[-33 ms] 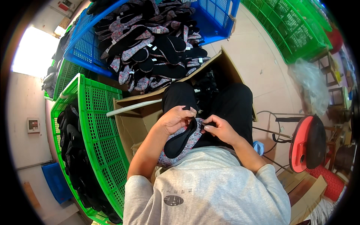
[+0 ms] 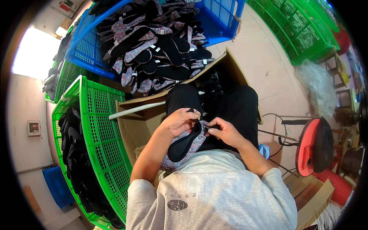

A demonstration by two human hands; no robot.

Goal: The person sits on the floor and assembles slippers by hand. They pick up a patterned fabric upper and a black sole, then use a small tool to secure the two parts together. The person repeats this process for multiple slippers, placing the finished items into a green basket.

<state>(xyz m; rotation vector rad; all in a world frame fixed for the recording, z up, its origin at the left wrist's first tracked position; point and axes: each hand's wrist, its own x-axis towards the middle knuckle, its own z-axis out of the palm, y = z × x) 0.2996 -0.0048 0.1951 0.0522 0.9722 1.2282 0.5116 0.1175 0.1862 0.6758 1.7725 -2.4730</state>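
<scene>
A floral fabric slipper (image 2: 194, 145) with a black inner side lies across my lap against my grey shirt. At its upper end, my left hand (image 2: 179, 123) is closed, pinching the edge between thumb and fingers. On the other side of that same end, my right hand (image 2: 225, 132) is closed too, its thumb and index finger on the slipper's edge. Whatever small detail sits between the fingertips is too small to make out. Beyond my knees, a blue crate (image 2: 87, 49) holds a heap of similar floral and black slippers (image 2: 170, 50), several with small white tags.
An open cardboard box (image 2: 238, 69) stands in front of my knees, with a pale rod (image 2: 137, 110) across its left part. A green crate (image 2: 109, 142) of black pieces is close on my left. Green crates (image 2: 295, 32) and a red and black round seat (image 2: 308, 147) stand on the right.
</scene>
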